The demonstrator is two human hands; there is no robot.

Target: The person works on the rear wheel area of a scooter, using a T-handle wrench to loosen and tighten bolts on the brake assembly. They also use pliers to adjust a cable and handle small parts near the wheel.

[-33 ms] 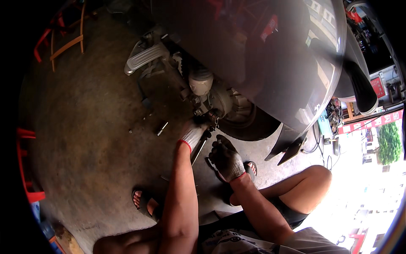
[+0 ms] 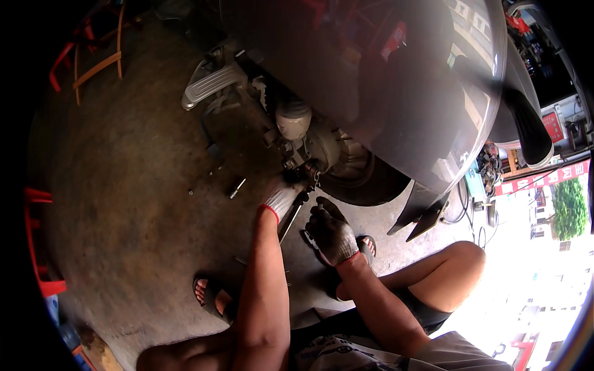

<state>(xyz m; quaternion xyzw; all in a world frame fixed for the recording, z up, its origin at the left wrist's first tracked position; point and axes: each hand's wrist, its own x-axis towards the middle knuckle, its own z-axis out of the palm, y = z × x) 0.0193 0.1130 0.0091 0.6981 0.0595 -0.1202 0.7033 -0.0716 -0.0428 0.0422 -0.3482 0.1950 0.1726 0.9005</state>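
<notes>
A grey motor scooter's rounded body (image 2: 396, 93) fills the upper middle, with its wheel hub (image 2: 325, 148) showing below. My left hand (image 2: 283, 193), in a white knit glove with a red cuff, reaches to the small metal linkage (image 2: 314, 170) beside the hub. Its fingers are closed there, but shadow hides what they grip. A thin metal rod (image 2: 289, 226) slants down from beside this hand. My right hand (image 2: 332, 232), in a dirt-blackened glove, hovers just below the tyre (image 2: 383, 185). Those fingers are curled in; what they hold, if anything, cannot be made out.
A short silver metal pin (image 2: 237, 188) and a small nut-like piece (image 2: 191, 192) lie on the concrete floor. The scooter's silver footrest (image 2: 213, 85) juts out to the left. Red plastic stool legs (image 2: 40, 241) stand at the left edge. My sandalled feet flank the rod.
</notes>
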